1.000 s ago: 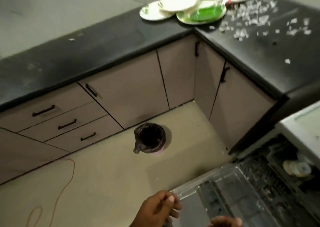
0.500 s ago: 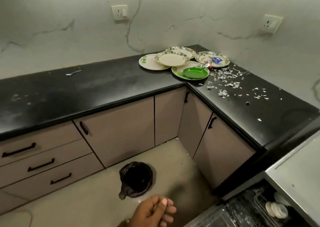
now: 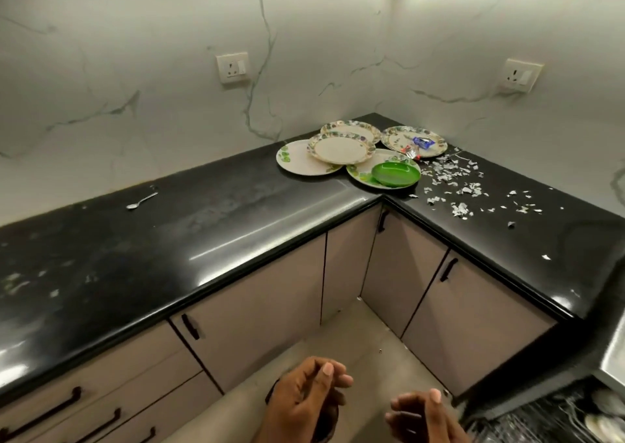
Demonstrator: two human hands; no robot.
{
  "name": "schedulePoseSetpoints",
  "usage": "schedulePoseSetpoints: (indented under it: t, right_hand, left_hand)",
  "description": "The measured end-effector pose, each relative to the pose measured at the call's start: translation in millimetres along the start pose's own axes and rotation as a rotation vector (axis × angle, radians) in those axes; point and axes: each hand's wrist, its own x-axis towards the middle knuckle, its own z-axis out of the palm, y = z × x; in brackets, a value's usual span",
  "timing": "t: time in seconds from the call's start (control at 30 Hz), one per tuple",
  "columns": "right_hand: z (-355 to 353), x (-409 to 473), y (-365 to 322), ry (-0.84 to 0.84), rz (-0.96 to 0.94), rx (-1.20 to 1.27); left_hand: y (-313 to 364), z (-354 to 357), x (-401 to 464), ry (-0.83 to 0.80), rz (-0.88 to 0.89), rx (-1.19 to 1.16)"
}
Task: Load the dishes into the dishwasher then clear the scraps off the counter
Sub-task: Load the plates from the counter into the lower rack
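Currently, both hands sit at the bottom centre of the frame, above the floor and apart from every dish. The left hand (image 3: 306, 397) has its fingers loosely curled with the thumb laid over them, and nothing is visibly held. The right hand (image 3: 424, 415) is partly cut off by the lower edge; its fingers are loosely bent and hold nothing.

The black L-shaped counter (image 3: 203, 239) runs from the left edge to the corner at upper centre, then down the right side. At that corner lies a cluster of overlapping floral plates (image 3: 341, 148). A green bowl (image 3: 395, 173) rests on the nearest plate. A blue wrapper (image 3: 422, 142) lies on the rightmost plate (image 3: 395, 140).

Scraps (image 3: 453, 175) of pale, torn material are scattered over the counter to the right of the plates, thinning out toward the right edge. A spoon (image 3: 142, 200) lies alone on the left run of the counter, well apart from the plates.

The dishwasher (image 3: 554, 419) shows at the lower right corner, open, with a dark rack partly in view. Beige cabinets (image 3: 257, 307) with black handles stand below the counter. Two wall sockets (image 3: 232, 68) are mounted on the marble backsplash.
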Motion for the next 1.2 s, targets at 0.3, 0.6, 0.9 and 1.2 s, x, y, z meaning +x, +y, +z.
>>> schedulePoseSetpoints:
  t: [0.3,0.6,0.9,1.2]
  right_hand:
    - [24.5,34.3,-6.7,0.111,0.068,0.03]
    - [43.5,78.8,-19.1,0.191,0.005,0.05]
    - [4.2,154.8,-47.7,0.281,-0.023,0.09]
    - [-68.8,274.6,-117.7,0.254,0.001,0.067]
  left_hand:
    - [8.5,-35.7,28.9,-0.051,0.002,-0.021]
    - [10.8,-47.3,89.2,-0.043,0.032,-0.127]
    - [23.0,8.9,165.3,-0.101,0.036,-0.108]
    - [68.5,128.5,270.5,-0.144,0.065,-0.108]
